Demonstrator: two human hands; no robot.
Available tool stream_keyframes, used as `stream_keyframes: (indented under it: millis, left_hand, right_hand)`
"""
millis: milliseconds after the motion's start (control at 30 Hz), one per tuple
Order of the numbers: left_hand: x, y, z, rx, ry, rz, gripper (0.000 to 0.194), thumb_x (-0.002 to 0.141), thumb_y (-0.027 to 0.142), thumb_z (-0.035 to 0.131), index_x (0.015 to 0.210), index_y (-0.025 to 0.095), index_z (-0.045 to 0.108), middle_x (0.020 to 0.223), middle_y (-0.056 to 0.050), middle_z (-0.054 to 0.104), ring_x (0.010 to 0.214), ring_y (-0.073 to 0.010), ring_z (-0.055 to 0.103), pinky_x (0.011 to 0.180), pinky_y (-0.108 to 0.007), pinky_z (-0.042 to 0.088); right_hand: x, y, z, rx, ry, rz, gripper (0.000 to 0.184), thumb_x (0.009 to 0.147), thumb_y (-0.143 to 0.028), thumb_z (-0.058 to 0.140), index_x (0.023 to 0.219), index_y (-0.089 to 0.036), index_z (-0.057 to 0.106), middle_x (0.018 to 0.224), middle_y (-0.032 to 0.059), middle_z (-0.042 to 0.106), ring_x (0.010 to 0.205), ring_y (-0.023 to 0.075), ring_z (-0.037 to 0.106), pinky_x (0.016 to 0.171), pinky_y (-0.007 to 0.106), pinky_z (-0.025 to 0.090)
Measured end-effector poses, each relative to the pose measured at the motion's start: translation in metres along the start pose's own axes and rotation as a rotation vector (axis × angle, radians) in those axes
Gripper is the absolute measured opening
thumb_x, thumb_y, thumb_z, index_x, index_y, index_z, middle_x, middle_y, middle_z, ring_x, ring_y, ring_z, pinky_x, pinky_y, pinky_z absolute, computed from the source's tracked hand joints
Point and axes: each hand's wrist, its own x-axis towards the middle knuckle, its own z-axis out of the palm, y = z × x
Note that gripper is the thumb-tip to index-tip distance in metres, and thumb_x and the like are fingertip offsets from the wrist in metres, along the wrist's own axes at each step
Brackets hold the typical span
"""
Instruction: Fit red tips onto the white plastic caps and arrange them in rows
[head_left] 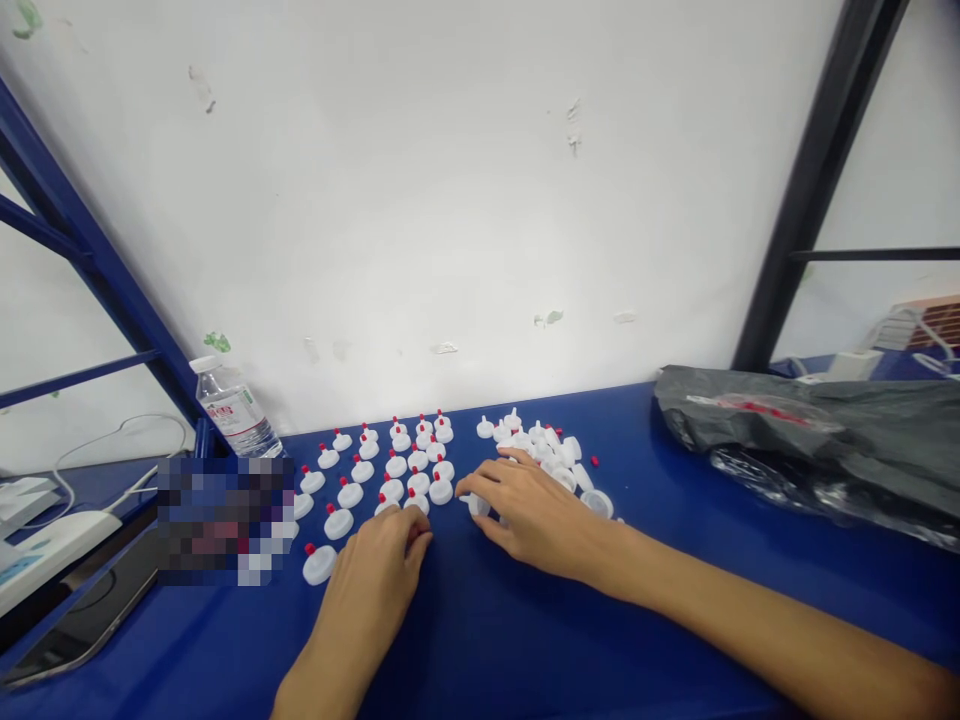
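My left hand (379,560) rests on the table with its fingers curled together at the front of the rows of white caps with red tips (338,522). Whatever those fingers hold, if anything, is hidden. My right hand (529,508) has its thumb and fingers around a white nozzle cap (478,506), low over the table. Beyond and under that hand lies a loose pile of white nozzle caps (562,455), some upright with bare spouts, others tipped over. Small red tips (595,461) are scattered at the pile's far right side.
A water bottle (238,410) stands at the back left by the wall. A phone (86,610) and a white power strip (60,560) lie at the left. Grey plastic bags (810,430) cover the table's right side. Metal posts (814,190) rise on both sides.
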Motion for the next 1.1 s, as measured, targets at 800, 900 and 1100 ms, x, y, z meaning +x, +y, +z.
stream_keyframes:
  millis: [800,900,1100]
  left_hand:
    - [-0.006,-0.001,-0.021,-0.565,0.238,-0.081,0.029,0.081,0.051,0.064,0.085,0.022,0.069,0.054,0.001,0.066,0.057,-0.0211,0.067,0.055,-0.027,0.043]
    - [-0.008,0.0,-0.024,-0.697,0.285,-0.048,0.036,0.079,0.052,0.067,0.096,0.021,0.068,0.064,0.001,0.07,0.05,-0.0165,0.062,0.052,-0.025,0.043]
    - [-0.006,0.001,-0.028,-0.839,0.2,-0.021,0.051,0.083,0.056,0.063,0.117,0.018,0.068,0.065,-0.001,0.069,0.044,-0.0129,0.056,0.041,-0.022,0.036]
  right_hand:
    - [0.004,-0.009,-0.011,0.338,0.153,0.087,0.024,0.091,-0.025,0.065,0.115,-0.022,0.065,0.105,0.0035,0.072,0.099,0.0189,0.066,0.095,0.033,0.046]
    - [0.005,-0.012,-0.016,0.448,0.187,0.095,0.021,0.089,-0.024,0.067,0.111,-0.022,0.066,0.102,0.0019,0.072,0.093,0.0172,0.067,0.089,0.03,0.049]
    - [0.004,-0.021,-0.021,0.602,0.215,0.07,0.03,0.087,-0.019,0.069,0.116,-0.024,0.062,0.112,0.0004,0.072,0.1,0.0148,0.068,0.092,0.028,0.05]
